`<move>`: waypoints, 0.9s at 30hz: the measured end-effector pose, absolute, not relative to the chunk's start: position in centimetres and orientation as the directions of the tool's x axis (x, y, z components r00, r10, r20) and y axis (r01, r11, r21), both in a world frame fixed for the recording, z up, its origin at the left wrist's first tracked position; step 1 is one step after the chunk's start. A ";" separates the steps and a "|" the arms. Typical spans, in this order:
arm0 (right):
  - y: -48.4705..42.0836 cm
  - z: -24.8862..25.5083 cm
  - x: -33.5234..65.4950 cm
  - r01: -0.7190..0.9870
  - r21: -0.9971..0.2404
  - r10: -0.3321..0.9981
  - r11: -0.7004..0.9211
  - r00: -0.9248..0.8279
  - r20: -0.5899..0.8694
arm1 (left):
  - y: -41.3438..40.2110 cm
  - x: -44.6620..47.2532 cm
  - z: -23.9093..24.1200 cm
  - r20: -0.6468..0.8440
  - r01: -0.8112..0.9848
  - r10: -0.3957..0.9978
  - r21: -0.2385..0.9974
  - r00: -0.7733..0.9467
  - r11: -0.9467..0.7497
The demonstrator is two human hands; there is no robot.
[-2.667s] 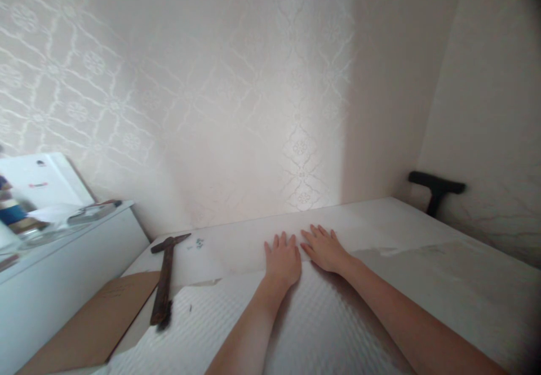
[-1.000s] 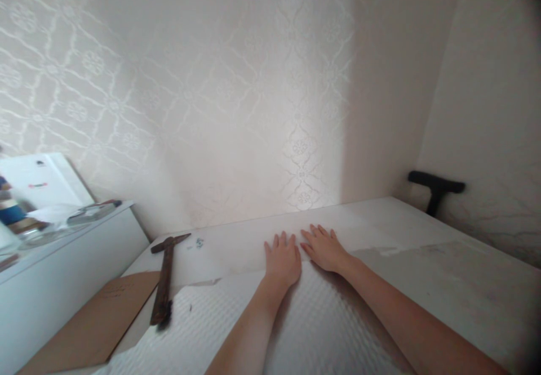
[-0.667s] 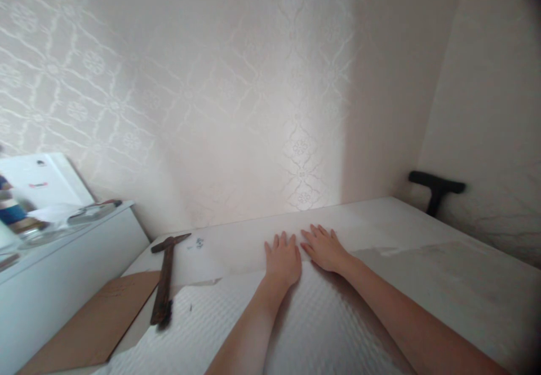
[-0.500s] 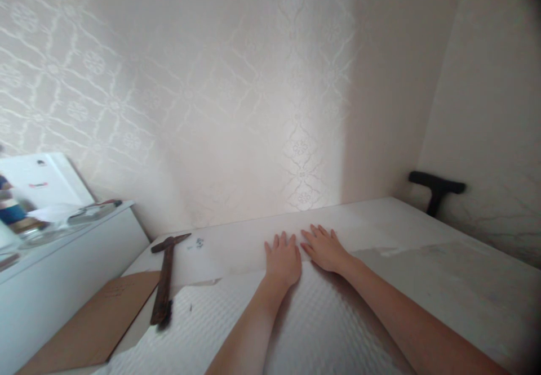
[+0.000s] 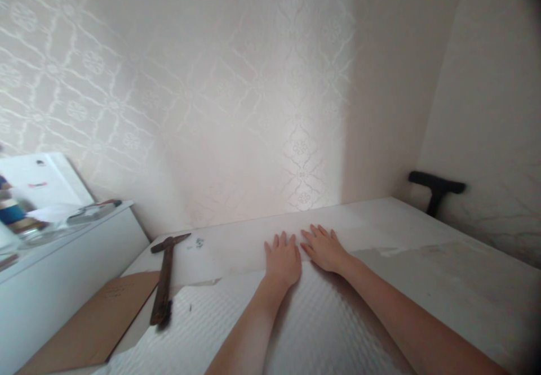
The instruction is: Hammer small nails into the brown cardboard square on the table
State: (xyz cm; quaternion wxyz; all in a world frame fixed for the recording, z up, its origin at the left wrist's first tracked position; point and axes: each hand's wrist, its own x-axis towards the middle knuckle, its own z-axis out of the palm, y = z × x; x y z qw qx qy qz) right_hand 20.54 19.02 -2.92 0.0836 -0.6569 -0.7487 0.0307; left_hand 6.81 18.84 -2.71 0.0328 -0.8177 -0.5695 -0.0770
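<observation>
My left hand [image 5: 284, 261] lies flat, palm down, at the far edge of a white quilted-looking sheet [image 5: 220, 307], its fingers spread onto the white tabletop [image 5: 240, 248]. Just to its right, my right hand [image 5: 325, 248] rests the same way, palm down with fingers apart. Neither hand holds anything. Left of them lies a hammer [image 5: 164, 279] with a dark metal head and a worn wooden handle. A small cluster of tiny dark pieces [image 5: 199, 243], too small to name, is on the tabletop beside the hammer head.
A brown cardboard sheet [image 5: 93, 324] lies at the left, alongside a white cabinet [image 5: 84, 257] with jars and other items on top. A black T-shaped handle [image 5: 437, 186] stands behind the table's right edge. Patterned wallpaper [image 5: 236, 110] covers the wall behind.
</observation>
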 end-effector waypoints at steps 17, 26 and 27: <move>19.0 -2.8 20.5 0.979 -0.157 0.990 0.133 -0.122 0.076 | 18.8 6.8 -2.7 0.164 0.936 0.927 0.046 0.338 -0.349; 18.9 -2.8 20.4 0.978 -0.159 0.989 0.136 -0.124 0.082 | 18.9 6.8 -2.8 0.167 0.936 0.927 0.051 0.335 -0.347; 18.9 -2.8 20.4 0.978 -0.159 0.989 0.136 -0.124 0.083 | 18.9 6.8 -2.7 0.167 0.937 0.927 0.050 0.335 -0.347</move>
